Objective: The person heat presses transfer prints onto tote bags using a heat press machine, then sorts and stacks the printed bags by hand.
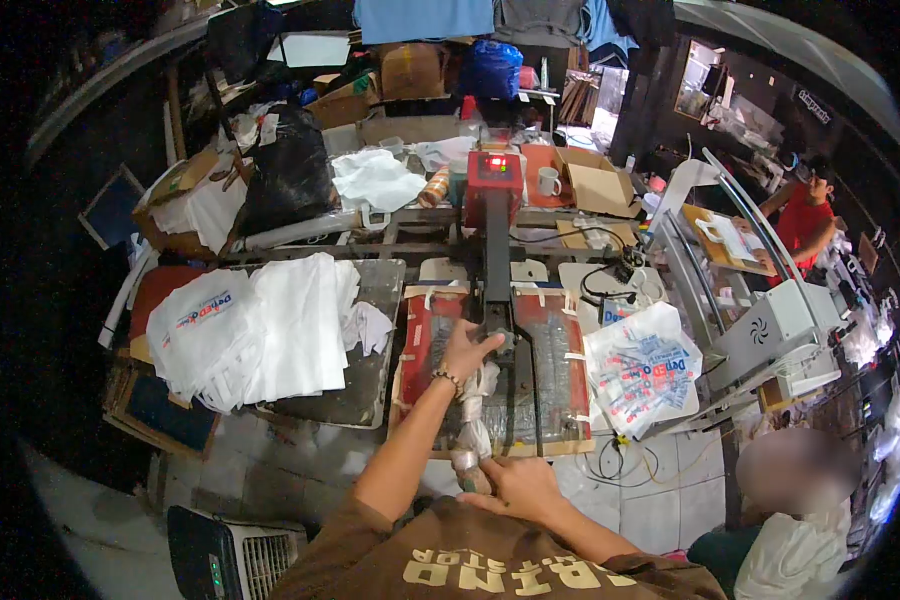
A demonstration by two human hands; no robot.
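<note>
1. The press [497,235], largest of the things in hand, stands straight ahead of the person, its dark arm running towards them, likely so that both hands reach it squarely.
2. The stack of white bags [300,325] lies on the dark board [378,300] left of the press. The bags overlap, and a print shows on the outermost, perhaps kept close for easy reach.
3. The printed sheets [645,372] lie heaped on white material just right of the press, apart from the stack.
4. The cloth-wrapped handle [473,425] points towards the person's body; the wrapping probably pads the grip.
5. The right hand [522,488] is closed around the handle's near end, where leverage would be greatest.
6. The left hand [464,352] lies at the handle's far end, thumb extended by the joint, seemingly steadying it; whether its fingers clasp anything cannot be told.
</note>
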